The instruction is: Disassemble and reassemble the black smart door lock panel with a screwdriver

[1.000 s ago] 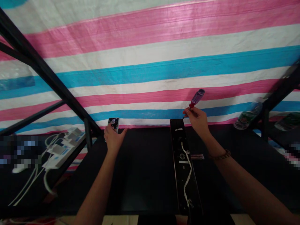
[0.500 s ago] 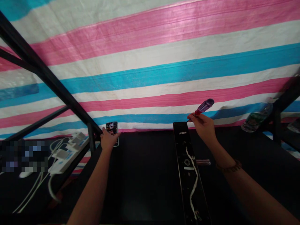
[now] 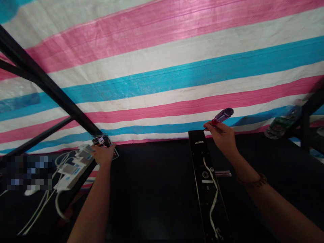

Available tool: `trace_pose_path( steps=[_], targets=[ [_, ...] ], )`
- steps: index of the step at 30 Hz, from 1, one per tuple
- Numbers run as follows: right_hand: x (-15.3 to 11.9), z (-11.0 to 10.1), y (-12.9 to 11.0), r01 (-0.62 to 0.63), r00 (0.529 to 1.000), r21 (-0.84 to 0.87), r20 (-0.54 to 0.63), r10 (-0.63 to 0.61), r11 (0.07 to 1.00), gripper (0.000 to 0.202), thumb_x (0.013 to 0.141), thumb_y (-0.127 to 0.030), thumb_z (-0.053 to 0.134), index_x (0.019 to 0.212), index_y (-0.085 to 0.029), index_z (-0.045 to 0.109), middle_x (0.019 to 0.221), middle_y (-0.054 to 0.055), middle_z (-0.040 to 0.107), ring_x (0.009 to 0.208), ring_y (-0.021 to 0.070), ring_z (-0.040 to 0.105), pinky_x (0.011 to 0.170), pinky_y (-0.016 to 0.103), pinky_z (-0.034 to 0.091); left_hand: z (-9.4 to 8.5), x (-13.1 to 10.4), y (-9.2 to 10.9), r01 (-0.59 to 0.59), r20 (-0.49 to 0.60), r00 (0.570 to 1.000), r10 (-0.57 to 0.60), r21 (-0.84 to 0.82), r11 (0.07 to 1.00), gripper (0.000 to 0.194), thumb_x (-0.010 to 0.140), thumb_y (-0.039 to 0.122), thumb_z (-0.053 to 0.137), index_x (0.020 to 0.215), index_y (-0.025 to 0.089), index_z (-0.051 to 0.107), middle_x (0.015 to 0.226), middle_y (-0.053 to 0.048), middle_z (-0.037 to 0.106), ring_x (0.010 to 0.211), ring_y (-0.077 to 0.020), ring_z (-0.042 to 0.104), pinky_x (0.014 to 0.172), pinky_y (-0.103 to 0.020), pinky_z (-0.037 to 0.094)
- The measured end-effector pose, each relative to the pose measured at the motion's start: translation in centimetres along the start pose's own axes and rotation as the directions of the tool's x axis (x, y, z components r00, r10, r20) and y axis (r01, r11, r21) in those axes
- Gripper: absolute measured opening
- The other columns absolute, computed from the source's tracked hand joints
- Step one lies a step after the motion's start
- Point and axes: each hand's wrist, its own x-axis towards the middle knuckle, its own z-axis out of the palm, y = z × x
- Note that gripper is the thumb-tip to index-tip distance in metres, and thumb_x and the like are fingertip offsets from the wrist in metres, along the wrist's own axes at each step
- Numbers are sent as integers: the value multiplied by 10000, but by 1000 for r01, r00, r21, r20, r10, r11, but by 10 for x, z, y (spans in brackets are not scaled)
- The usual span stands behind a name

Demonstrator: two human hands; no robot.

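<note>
My left hand (image 3: 103, 154) grips a smartphone (image 3: 104, 141) with a lit screen, tilted at the far left of the black table. Pinched in the fingers of my right hand (image 3: 224, 139) is a screwdriver (image 3: 221, 116) with a purple and red handle that points up and to the right. Its shaft is mostly hidden by the fingers, near the far right corner of a long black panel (image 3: 199, 152). Along the panel runs a white cable (image 3: 214, 199). A small shiny object (image 3: 223, 173), its kind unclear, lies against the panel's right side.
A white power strip (image 3: 73, 173) with plugs and cords is left of my left hand. Black metal bars (image 3: 58, 98) slant down beside it. At the back right leans a plastic bottle (image 3: 285, 123). A striped tarp (image 3: 164, 84) hangs behind the black table (image 3: 149, 189).
My left hand has moved left with the phone, which has turned from upright to tilted. The right hand still holds the screwdriver at the panel's far end. The view has shifted slightly.
</note>
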Motion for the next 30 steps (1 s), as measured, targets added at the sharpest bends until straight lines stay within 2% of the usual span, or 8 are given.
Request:
trace_pose_path(
  steps=[4, 8, 11, 15, 19, 23, 30],
  targets=[
    [1, -2, 1, -5, 1000, 9, -2, 5, 1000, 206, 853, -409, 732, 842, -205, 758, 851, 52, 757, 753, 221, 725, 747, 379, 593, 7, -2, 3, -9, -26, 1000, 9, -1, 1000, 1128, 656, 512, 874, 1456, 46, 230, 1442, -351, 417, 1286, -506, 542, 1034, -626, 473],
    [4, -3, -1, -18, 1000, 13, -4, 18, 1000, 212, 850, -416, 731, 837, -205, 751, 841, 50, 755, 734, 217, 726, 724, 369, 595, 15, -1, 10, -43, -44, 998, 43, -4, 999, 1055, 703, 536, 844, 1417, 75, 220, 1408, -280, 446, 1240, -429, 581, 1040, -559, 477],
    [5, -3, -1, -12, 1000, 10, 5, 12, 1000, 213, 848, -419, 732, 840, -207, 748, 844, 48, 754, 736, 216, 725, 729, 370, 596, 22, 2, 15, -53, -55, 997, 53, -6, 999, 1059, 707, 518, 853, 1409, 71, 199, 1415, -258, 432, 1243, -406, 578, 1059, -535, 466],
    [5, -3, 1, -10, 1000, -3, 4, 10, 1000, 220, 851, -427, 728, 842, -208, 751, 846, 49, 755, 741, 217, 727, 737, 372, 597, 28, 5, 18, -51, -69, 996, 50, -9, 999, 1112, 708, 486, 861, 1434, 46, 142, 1437, -268, 404, 1283, -423, 543, 1083, -541, 446],
    [4, -4, 2, -17, 1000, -14, 0, 17, 1000, 242, 844, -446, 734, 829, -206, 755, 835, 53, 758, 743, 224, 733, 731, 374, 601, 32, 5, 18, -42, -81, 996, 40, -20, 999, 1101, 713, 466, 863, 1447, 56, 152, 1443, -294, 394, 1315, -438, 516, 1093, -551, 439],
    [4, -5, 1, -31, 1000, -6, -1, 31, 999, 245, 838, -448, 740, 830, -204, 760, 831, 54, 758, 751, 227, 736, 725, 373, 602, 32, 4, 16, -28, -87, 996, 24, -40, 999, 1141, 707, 444, 874, 1488, 57, 138, 1460, -333, 384, 1351, -467, 494, 1107, -567, 428],
    [3, -4, 6, -42, 999, 22, -9, 42, 999, 245, 835, -444, 746, 839, -199, 759, 848, 54, 755, 747, 228, 738, 751, 393, 605, 28, 5, 11, -56, -95, 994, 49, -72, 996, 1181, 672, 448, 895, 1523, 68, 168, 1476, -335, 416, 1364, -476, 493, 1106, -581, 433]
  ],
)
